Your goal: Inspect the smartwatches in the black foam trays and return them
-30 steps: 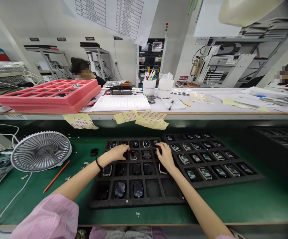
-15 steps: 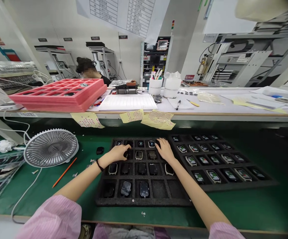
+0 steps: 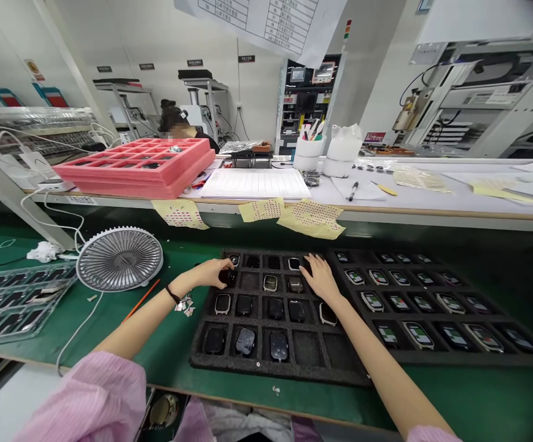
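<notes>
A black foam tray [image 3: 266, 368] holds smartwatch bodies in its compartments. At its left edge, in the second row from the back, my left hand [image 3: 211, 274] has thumb and fingers curled round a dark smartwatch [image 3: 228, 279]. The compartment just right of it holds no watch. My right hand [image 3: 322, 277] lies over the back right corner with fingers stretched and thumb apart; its fingertips cover part of the corner compartment. Beside the thumb sits a silver-rimmed smartwatch [image 3: 295, 264]. Another smartwatch with a light rim [image 3: 270, 283] rests between the hands.
A second black tray [image 3: 460, 359] of lit watches adjoins on the right. Left are a grey fan [image 3: 119, 259], an orange stick [image 3: 141, 301], small scraps [image 3: 185, 305] and a clear tray [image 3: 22, 301]. A pink foam tray [image 3: 132, 184] stands on the shelf; a person sits behind.
The view has swung left. My left hand has moved one compartment left, from the second column to the first. My right hand stays at the back right corner. One back-row watch screen has gone dark.
</notes>
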`<state>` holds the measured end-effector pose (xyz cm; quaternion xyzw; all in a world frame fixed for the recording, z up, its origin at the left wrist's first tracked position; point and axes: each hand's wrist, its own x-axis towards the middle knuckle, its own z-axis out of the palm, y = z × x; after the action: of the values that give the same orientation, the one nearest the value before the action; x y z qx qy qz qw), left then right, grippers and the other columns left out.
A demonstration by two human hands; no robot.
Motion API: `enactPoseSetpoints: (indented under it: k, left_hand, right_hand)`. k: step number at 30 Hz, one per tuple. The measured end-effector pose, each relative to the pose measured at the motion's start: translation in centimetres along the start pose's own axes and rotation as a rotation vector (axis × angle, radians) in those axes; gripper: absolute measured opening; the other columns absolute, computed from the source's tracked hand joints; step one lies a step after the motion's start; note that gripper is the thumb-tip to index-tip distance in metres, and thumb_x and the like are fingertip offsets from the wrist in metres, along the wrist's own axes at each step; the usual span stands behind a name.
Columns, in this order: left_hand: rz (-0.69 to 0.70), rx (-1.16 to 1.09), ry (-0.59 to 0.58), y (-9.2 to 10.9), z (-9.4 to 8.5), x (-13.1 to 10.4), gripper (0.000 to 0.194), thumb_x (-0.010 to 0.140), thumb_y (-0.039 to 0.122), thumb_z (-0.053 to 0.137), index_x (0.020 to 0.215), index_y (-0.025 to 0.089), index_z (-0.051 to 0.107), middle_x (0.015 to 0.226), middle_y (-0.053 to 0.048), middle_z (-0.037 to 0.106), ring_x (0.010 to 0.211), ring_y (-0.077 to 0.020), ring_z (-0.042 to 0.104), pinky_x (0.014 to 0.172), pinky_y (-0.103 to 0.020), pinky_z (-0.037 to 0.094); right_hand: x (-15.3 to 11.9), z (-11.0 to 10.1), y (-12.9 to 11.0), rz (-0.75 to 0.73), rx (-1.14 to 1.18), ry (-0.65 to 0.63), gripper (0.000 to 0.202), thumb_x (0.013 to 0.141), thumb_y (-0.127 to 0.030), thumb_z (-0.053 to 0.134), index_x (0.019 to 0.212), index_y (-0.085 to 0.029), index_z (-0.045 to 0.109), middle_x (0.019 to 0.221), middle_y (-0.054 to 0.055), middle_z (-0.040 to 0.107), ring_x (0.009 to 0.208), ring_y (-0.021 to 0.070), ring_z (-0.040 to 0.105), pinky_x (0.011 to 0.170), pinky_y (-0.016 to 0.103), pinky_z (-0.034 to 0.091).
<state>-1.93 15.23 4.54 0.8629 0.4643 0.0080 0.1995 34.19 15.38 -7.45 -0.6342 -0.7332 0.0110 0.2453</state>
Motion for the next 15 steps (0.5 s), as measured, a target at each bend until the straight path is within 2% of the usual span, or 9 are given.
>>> enactPoseSetpoints:
  k: [3,6,9,12,15]
  left_hand:
    - [-0.014,0.037,-0.011,0.1,1.0,0.3,0.062,0.065,0.016,0.071,0.123,0.022,0.051,0.117,-0.008,0.066,0.104,-0.0258,0.063,0.079,-0.026,0.047]
    - [-0.028,0.074,-0.01,0.2,1.5,0.5,0.073,0.064,0.013,0.07,0.131,0.023,0.046,0.112,-0.009,0.067,0.098,-0.0283,0.064,0.074,-0.027,0.047]
    - [0.001,0.075,-0.02,0.0,1.3,0.3,0.066,0.065,0.015,0.07,0.128,0.022,0.049,0.113,-0.009,0.066,0.102,-0.028,0.062,0.077,-0.027,0.047]
    - [0.049,0.049,-0.037,-0.2,0.8,-0.2,0.055,0.07,0.02,0.068,0.122,0.02,0.052,0.121,-0.007,0.063,0.107,-0.0237,0.06,0.081,-0.024,0.046]
    - [0.074,0.041,-0.064,-0.3,0.4,-0.3,0.05,0.069,0.014,0.065,0.118,0.019,0.055,0.118,-0.007,0.063,0.103,-0.023,0.061,0.079,-0.024,0.045]
  right_hand:
    - [-0.2,0.0,-0.2,0.0,-0.031,-0.042,0.055,0.094,-0.045,0.036,0.134,-0.01,0.051,0.145,0.018,0.044,0.138,0.0343,0.032,0.112,0.052,0.022]
    - [-0.4,-0.1,-0.5,0.003,-0.063,-0.081,0.056,0.095,-0.047,0.034,0.138,-0.013,0.047,0.15,0.015,0.038,0.141,0.0341,0.027,0.113,0.053,0.019]
    - [-0.5,-0.4,-0.8,0.013,-0.089,-0.115,0.059,0.096,-0.049,0.03,0.141,-0.014,0.043,0.152,0.014,0.034,0.142,0.0339,0.024,0.114,0.053,0.017]
    - [-0.6,-0.8,-1.1,0.02,-0.108,-0.139,0.062,0.096,-0.051,0.025,0.142,-0.013,0.042,0.153,0.014,0.032,0.142,0.0338,0.023,0.114,0.052,0.017]
    - [-0.6,-1.1,-1.2,0.024,-0.121,-0.151,0.063,0.096,-0.052,0.024,0.142,-0.013,0.043,0.153,0.013,0.032,0.142,0.0337,0.023,0.115,0.051,0.017]
